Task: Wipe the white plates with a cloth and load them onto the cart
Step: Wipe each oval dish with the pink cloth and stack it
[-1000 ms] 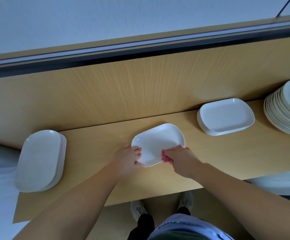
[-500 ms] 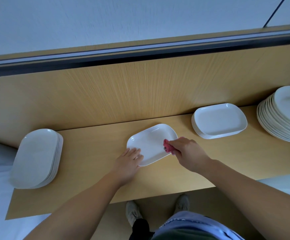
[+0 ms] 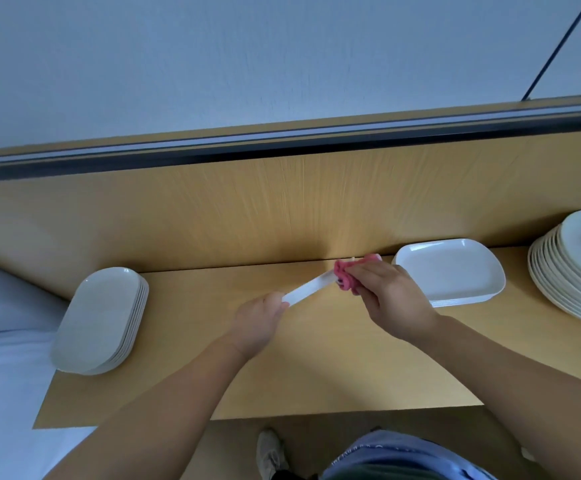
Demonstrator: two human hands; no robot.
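Note:
A white rectangular plate [image 3: 308, 291] is lifted off the wooden shelf [image 3: 316, 368] and tilted, so I see it nearly edge-on. My left hand [image 3: 257, 323] grips its near end. My right hand [image 3: 391, 297] holds a pink cloth [image 3: 344, 276] against the plate's far end and grips that end too. A stack of oval white plates [image 3: 100, 320] lies at the left end of the shelf. To the right of my right hand sits a stack of rectangular white plates [image 3: 451, 270].
A tall stack of round white plates [image 3: 573, 268] stands at the far right edge. A wooden back panel [image 3: 282, 209] rises behind the shelf. White bedding [image 3: 1, 393] lies to the left. My shoes [image 3: 271, 455] show on the floor below the shelf's front edge.
The plate lay flat on the shelf under the cloth; now both hands have raised it and tipped it on edge. The cloth moved from the plate's near right corner to its far end.

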